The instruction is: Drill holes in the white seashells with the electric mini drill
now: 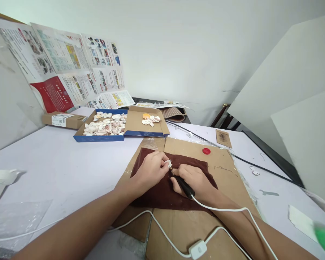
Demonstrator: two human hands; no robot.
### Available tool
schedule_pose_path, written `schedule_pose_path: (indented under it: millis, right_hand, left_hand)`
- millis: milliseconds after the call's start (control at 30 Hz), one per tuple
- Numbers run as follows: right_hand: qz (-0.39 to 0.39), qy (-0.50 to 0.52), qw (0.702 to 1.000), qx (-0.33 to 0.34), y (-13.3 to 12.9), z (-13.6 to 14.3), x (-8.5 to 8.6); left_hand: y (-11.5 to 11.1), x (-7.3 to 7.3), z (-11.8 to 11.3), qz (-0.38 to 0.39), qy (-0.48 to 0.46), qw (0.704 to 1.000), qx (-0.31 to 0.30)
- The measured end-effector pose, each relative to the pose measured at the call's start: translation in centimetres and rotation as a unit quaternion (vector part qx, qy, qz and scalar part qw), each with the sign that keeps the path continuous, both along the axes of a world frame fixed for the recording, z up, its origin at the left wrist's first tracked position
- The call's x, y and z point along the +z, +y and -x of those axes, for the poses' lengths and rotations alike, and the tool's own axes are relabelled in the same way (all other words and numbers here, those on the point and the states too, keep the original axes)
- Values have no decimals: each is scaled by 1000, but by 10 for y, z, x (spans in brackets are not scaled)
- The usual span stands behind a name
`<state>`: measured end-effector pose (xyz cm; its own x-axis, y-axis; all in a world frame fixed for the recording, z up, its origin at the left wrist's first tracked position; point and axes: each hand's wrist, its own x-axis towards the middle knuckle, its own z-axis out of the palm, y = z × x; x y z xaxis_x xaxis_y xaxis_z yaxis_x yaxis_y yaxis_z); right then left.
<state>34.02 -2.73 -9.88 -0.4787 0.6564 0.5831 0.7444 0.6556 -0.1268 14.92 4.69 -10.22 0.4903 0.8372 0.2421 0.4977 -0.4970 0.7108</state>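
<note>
Shell (167,163): my left fingers (160,156) pinch it, presumably steadying.
Tool (185,187): my right fingers (182,169) grip it, tip near shell.
Cloth (158,198): beneath, likely padding.

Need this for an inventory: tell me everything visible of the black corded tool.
The black corded tool has a smooth, plastic-looking handle, a slim metallic-looking front and a white cord leaving its rear. Held in the right hand's grip, it slants forward-left above the dark brown cloth. Its tip is at the white shell; contact is unclear.
</note>
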Motion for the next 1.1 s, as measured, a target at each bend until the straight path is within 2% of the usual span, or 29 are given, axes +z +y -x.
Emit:
schedule_pose_path:
  millis: [133, 267, 400, 500, 567, 633, 733, 800, 967, 1100]
  right_hand:
    - [-15, -25, 1000, 11, -1, -2, -2]
    - [1, -21, 1000, -3, -1, -3, -2]
    - [49, 19, 998, -21, 1, -5, -1]
    - [108, 34, 993, -39, 4, -7, -3]
    - [154, 57, 986, -29, 5, -7, -5]
    - [179, 84, 979, -40, 6, -6, -7]
    - [168, 79, 981, -57, 5, -2, -9]
    - [147, 64, 985, -59, 4, 0, -9]
    - [123, 55, 989, -67, 3, 2, -5]
    - [116, 52, 990, -56, 3, 1, -2]
  left_hand:
    - [-2, 2, -1, 1, 3, 1000, 4]
    - [3, 2, -1, 7, 2, 1000, -4]
    - [0, 18, 8, -10, -3, 1000, -16]
    - [-24, 39, 15, -72, 15, 996, -41]
    - [-52, 50, 16, -53, 81, 987, -127]
    - [-81, 54, 16, -61, 154, 962, -219]
    - [-115, 48, 15, -145, 184, 928, -289]
    - [-125, 40, 16, -182, 183, 915, -311]
    - [-126, 26, 21, -220, 164, 891, -362]
    - [-129, 18, 22, -245, 144, 888, -362]
